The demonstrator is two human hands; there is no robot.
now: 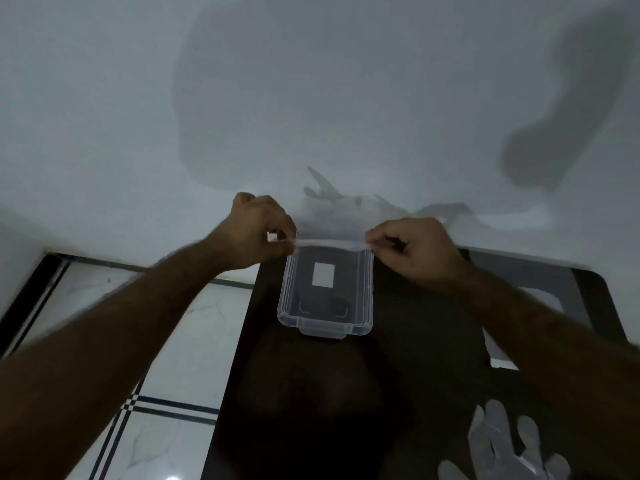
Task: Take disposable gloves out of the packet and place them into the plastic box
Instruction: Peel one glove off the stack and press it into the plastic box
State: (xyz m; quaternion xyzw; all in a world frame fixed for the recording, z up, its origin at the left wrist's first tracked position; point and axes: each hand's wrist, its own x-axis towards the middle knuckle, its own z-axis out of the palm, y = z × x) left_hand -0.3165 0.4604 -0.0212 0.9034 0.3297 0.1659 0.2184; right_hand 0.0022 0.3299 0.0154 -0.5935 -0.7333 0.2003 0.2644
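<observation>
hands pinch a stretched glove above the plastic box: left hand; right hand

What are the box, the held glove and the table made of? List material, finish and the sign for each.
Box: clear, smooth, rigid plastic; the dark table shows through its walls and floor.
Glove, pinched between left hand and right hand: thin, filmy, translucent plastic, probably polyethylene; it stretches limp into a pale band.
Table: dark, smooth and slightly glossy, possibly laminate or glass; unclear.
</observation>
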